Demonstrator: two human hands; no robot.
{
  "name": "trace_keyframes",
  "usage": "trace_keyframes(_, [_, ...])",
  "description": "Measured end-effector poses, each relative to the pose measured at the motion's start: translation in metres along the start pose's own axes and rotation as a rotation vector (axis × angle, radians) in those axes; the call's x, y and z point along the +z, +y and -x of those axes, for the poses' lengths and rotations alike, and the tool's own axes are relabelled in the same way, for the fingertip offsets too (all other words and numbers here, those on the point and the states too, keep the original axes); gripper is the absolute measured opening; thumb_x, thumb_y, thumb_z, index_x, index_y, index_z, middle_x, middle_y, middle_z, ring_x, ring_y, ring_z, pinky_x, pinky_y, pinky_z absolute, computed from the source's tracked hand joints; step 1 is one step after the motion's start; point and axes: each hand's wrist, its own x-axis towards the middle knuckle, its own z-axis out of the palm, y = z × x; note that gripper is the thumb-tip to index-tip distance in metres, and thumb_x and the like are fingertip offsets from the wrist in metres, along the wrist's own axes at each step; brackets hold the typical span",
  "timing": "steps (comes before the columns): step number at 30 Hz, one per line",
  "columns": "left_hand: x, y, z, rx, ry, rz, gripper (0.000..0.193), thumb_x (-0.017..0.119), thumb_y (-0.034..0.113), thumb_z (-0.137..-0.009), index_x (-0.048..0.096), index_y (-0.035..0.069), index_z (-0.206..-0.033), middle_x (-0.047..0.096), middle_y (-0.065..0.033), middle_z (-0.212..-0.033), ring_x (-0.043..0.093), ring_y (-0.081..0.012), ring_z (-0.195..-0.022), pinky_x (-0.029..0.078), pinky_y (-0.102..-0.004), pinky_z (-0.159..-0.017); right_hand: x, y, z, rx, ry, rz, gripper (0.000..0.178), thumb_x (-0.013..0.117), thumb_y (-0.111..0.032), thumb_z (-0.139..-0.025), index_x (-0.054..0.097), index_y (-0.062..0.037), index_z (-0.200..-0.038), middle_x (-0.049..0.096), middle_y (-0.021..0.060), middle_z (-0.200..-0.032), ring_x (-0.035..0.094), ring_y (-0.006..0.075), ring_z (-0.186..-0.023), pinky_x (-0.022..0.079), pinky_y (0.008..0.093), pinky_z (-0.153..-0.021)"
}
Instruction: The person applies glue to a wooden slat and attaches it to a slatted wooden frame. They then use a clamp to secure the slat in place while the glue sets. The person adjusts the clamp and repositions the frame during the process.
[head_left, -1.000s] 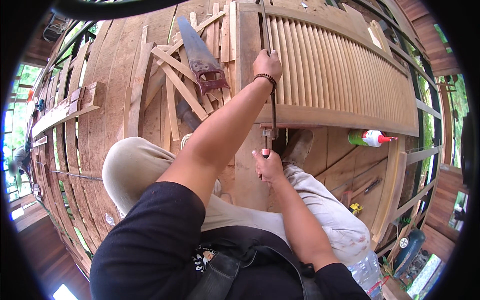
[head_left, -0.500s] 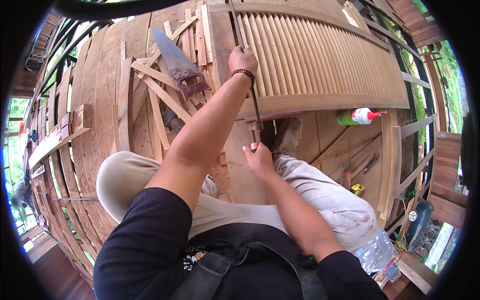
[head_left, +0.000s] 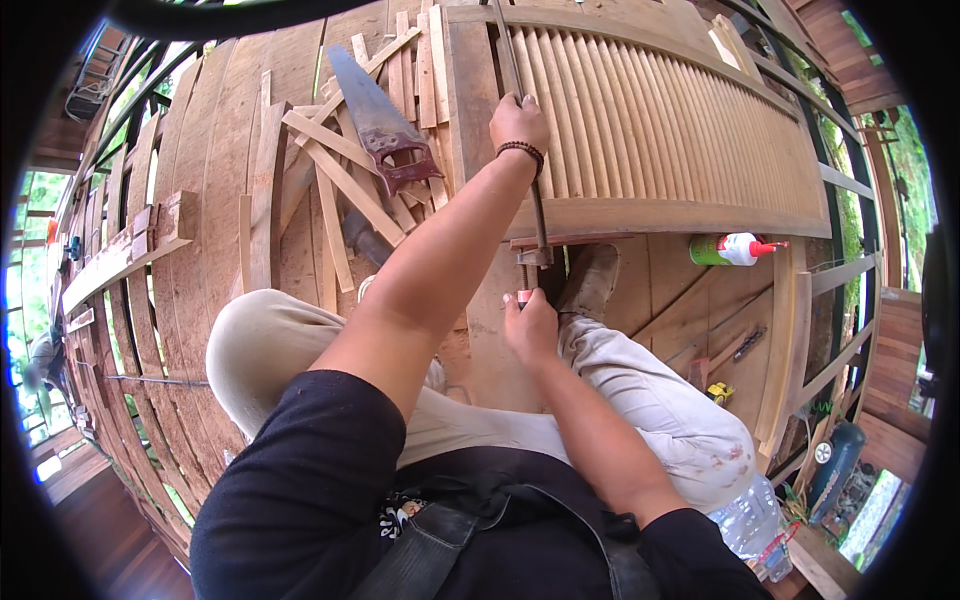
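Note:
A long bar clamp (head_left: 536, 257) lies across the slatted end of a wooden louvred panel (head_left: 660, 217). Its sliding head sits just off the panel's near edge, with a thin strip of wood (head_left: 590, 239) between them. My left hand (head_left: 520, 123) is wrapped round the metal bar, over the panel. Closer to me, my right hand (head_left: 531, 325) grips the clamp's handle, whose reddish end shows above the fingers. The far end of the bar runs out of the picture at the top.
A handsaw (head_left: 380, 125) rests on a pile of loose wood strips (head_left: 345, 190) to the left. At the right lie a glue bottle (head_left: 735, 249) with a red nozzle and a yellow tape measure (head_left: 718, 392). My shoe (head_left: 594, 279) is beside the clamp.
The whole scene has shifted slightly right and down in the picture. Both hands keep their hold on the clamp, and the right hand has turned a little on the handle.

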Motion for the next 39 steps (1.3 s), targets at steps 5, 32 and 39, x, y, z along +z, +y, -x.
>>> trace_keyframes(5, [-0.01,0.012,0.011,-0.07,-0.05,-0.003,0.042,0.054,0.026,-0.1,0.059,-0.002,-0.131,0.066,-0.0256,-0.124,0.062,-0.0375,-0.121,0.047,-0.0424,-0.102,-0.028,0.001,-0.018,0.37,-0.572,-0.502,0.031,0.071,-0.027,-0.092,0.058,0.0017,-0.095,0.072,0.0231,-0.094,0.071,0.0401,-0.088,0.055,0.0434,-0.077])
trace_keyframes(32, [-0.019,0.017,0.014,-0.072,-0.116,0.073,0.05,0.049,0.027,-0.103,0.051,-0.004,-0.141,0.059,-0.0275,-0.136,0.055,-0.0377,-0.13,0.043,-0.0419,-0.109,-0.002,0.001,0.001,-0.058,0.02,0.118,0.041,0.07,-0.036,-0.093,0.058,0.001,-0.107,0.069,0.0237,-0.087,0.069,0.0387,-0.08,0.054,0.0442,-0.074])
trace_keyframes(39, [-0.011,0.015,0.011,-0.031,-0.089,0.032,0.043,0.051,0.027,-0.102,0.054,-0.004,-0.132,0.063,-0.0277,-0.125,0.057,-0.0408,-0.124,0.044,-0.045,-0.105,-0.025,0.021,-0.021,0.34,-0.725,-0.95,0.034,0.071,-0.034,-0.095,0.054,-0.0053,-0.102,0.059,0.0064,-0.064,0.057,0.0112,-0.047,0.041,0.0314,-0.039])
